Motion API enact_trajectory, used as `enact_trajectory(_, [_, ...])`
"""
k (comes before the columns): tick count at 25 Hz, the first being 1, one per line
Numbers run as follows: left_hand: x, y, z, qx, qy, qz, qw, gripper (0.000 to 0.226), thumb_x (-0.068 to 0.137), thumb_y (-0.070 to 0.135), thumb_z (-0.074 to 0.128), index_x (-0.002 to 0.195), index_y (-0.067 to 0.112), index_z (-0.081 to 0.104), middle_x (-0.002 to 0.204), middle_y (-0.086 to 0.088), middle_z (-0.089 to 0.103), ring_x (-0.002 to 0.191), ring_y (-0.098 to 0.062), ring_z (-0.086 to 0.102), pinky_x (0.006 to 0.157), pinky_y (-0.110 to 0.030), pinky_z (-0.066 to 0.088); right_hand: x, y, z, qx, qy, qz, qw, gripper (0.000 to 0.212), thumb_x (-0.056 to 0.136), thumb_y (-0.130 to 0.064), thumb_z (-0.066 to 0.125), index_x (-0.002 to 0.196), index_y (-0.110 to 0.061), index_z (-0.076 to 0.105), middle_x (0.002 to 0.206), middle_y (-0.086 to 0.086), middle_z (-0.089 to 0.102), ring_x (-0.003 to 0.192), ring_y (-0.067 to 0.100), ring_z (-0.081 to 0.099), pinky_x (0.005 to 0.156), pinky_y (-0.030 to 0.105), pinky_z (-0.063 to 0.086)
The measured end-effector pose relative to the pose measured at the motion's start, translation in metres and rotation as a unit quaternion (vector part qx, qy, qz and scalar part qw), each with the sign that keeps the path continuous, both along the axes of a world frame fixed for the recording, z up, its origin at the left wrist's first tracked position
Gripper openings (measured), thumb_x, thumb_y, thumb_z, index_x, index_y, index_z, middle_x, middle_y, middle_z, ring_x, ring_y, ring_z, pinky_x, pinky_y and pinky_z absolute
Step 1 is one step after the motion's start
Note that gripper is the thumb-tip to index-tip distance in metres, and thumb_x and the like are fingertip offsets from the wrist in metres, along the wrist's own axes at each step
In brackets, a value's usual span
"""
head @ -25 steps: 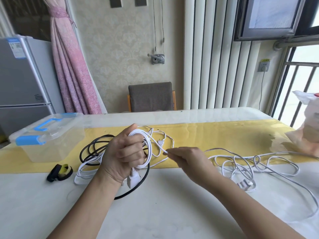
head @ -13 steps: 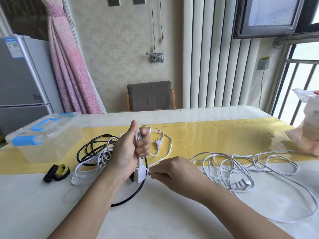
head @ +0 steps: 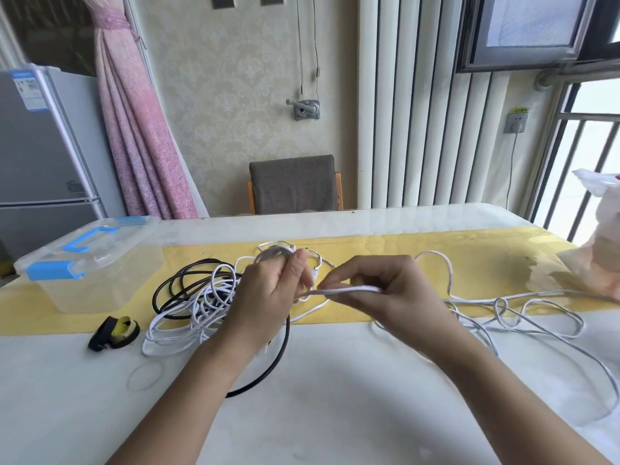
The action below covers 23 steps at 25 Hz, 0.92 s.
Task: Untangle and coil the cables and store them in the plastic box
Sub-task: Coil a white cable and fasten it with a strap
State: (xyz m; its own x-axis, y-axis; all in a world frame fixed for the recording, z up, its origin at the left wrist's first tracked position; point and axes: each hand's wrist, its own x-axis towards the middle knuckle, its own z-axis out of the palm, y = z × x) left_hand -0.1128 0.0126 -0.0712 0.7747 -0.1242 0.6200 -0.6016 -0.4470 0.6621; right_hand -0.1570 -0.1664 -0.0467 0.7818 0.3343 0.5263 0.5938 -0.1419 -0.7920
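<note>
My left hand (head: 268,297) grips a small coil of white cable (head: 275,255) above the table, loops showing over my fingers. My right hand (head: 379,293) pinches the same white cable's free run (head: 349,290) and holds it stretched toward the left hand. The rest of that cable (head: 523,317) lies in loose loops across the table to the right. A black cable (head: 188,280) and a tangle of thin white cable (head: 201,307) lie under and left of my left hand. The clear plastic box (head: 97,263) with blue latches stands closed at the left.
A black-and-yellow strap roll (head: 115,332) lies on the white table (head: 335,414) near the box. A yellow runner (head: 486,263) crosses the table. A plastic bag (head: 600,250) sits at the right edge. A brown chair (head: 295,184) stands behind the table.
My right hand rose from below the left hand's plug to level with it, carrying the white cable up and across. The loose loops on the right shifted and one loop lifted.
</note>
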Motion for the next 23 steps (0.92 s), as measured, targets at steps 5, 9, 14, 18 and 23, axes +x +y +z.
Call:
enact_trajectory(5, [-0.011, -0.007, -0.001, -0.002, 0.168, -0.127, 0.978, 0.063, 0.096, 0.053, 0.034, 0.058, 0.007, 0.056, 0.038, 0.007, 0.031, 0.036, -0.009, 0.029, 0.043, -0.015, 0.027, 0.012, -0.018, 0.009, 0.187, 0.092, -0.07, 0.975, 0.028, 0.082, 0.011, 0.057, 0.078, -0.014, 0.069, 0.047, -0.01, 0.029, 0.042, 0.005, 0.02, 0.043, 0.016, 0.017])
enact_trajectory(9, [-0.019, -0.009, 0.007, 0.023, 0.326, -0.206, 0.922, 0.059, 0.092, 0.053, 0.035, 0.052, 0.011, 0.049, 0.037, 0.007, 0.024, 0.035, -0.008, 0.019, 0.038, -0.017, 0.018, 0.019, -0.026, 0.006, 0.237, 0.135, -0.129, 0.953, 0.03, 0.079, 0.012, 0.055, 0.069, -0.014, 0.066, 0.044, -0.011, 0.024, 0.041, 0.007, 0.015, 0.047, 0.023, 0.011])
enact_trajectory(14, [-0.017, -0.003, 0.016, -0.13, 0.493, -0.534, 0.675, 0.048, 0.091, 0.055, 0.042, 0.056, 0.023, 0.036, 0.04, 0.013, 0.024, 0.034, -0.004, 0.013, 0.034, -0.018, 0.01, 0.026, -0.028, 0.001, 0.249, 0.176, -0.141, 0.942, 0.032, 0.078, 0.01, 0.057, 0.063, -0.015, 0.071, 0.044, -0.008, 0.02, 0.044, 0.01, 0.013, 0.045, 0.02, 0.014])
enact_trajectory(18, [-0.014, 0.002, 0.019, -0.226, 0.475, -0.65, 0.548, 0.041, 0.097, 0.034, 0.034, 0.057, 0.024, 0.03, 0.04, 0.008, 0.014, 0.035, -0.007, 0.009, 0.036, -0.021, 0.008, 0.033, -0.026, -0.011, 0.219, 0.212, -0.134, 0.943, 0.027, 0.078, 0.006, 0.059, 0.079, -0.013, 0.077, 0.051, -0.005, 0.015, 0.048, 0.012, 0.012, 0.048, 0.022, 0.014])
enact_trajectory(23, [-0.002, 0.019, 0.017, -0.464, 0.405, -0.59, 0.522, 0.037, 0.096, 0.022, 0.027, 0.059, 0.018, 0.035, 0.044, 0.006, 0.02, 0.038, -0.007, 0.016, 0.042, -0.022, 0.015, 0.028, -0.007, -0.019, 0.058, 0.194, -0.106, 0.973, 0.023, 0.083, 0.001, 0.063, 0.093, -0.015, 0.076, 0.044, -0.013, 0.045, 0.041, 0.003, 0.036, 0.045, 0.01, 0.027])
